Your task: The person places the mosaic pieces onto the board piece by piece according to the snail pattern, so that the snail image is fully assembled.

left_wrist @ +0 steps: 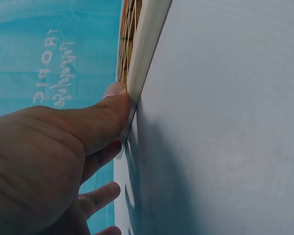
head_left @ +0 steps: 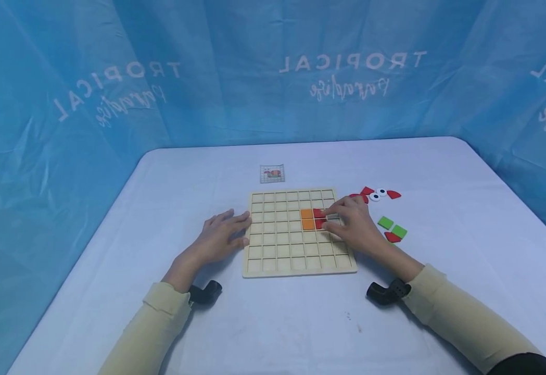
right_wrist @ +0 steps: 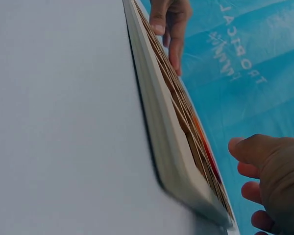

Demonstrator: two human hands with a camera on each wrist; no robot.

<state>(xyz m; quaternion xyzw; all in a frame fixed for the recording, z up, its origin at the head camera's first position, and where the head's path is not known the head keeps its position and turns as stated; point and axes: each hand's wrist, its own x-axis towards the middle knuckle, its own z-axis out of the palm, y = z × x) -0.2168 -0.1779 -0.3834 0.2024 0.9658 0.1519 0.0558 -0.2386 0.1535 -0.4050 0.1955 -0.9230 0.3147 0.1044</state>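
A pale wooden grid board (head_left: 282, 250) lies on the table. Two orange squares (head_left: 307, 219) sit one above the other in its cells, with two red pieces (head_left: 319, 223) directly to their right. My right hand (head_left: 353, 221) is over the board's right side, thumb and forefinger spread apart at the red pieces. No piece shows between those fingers in the right wrist view. At the board's left edge rests my left hand (head_left: 221, 237), its fingers loosely spread. The left wrist view has the left thumb (left_wrist: 110, 110) touching the board's rim.
Beyond the board lies a small picture card (head_left: 272, 174). Right of the board are red pieces (head_left: 393, 194), two white eye discs (head_left: 375, 197), two green squares (head_left: 398, 231) and another red piece (head_left: 392, 237). A blue printed curtain (head_left: 254, 78) surrounds the white table (head_left: 301, 323).
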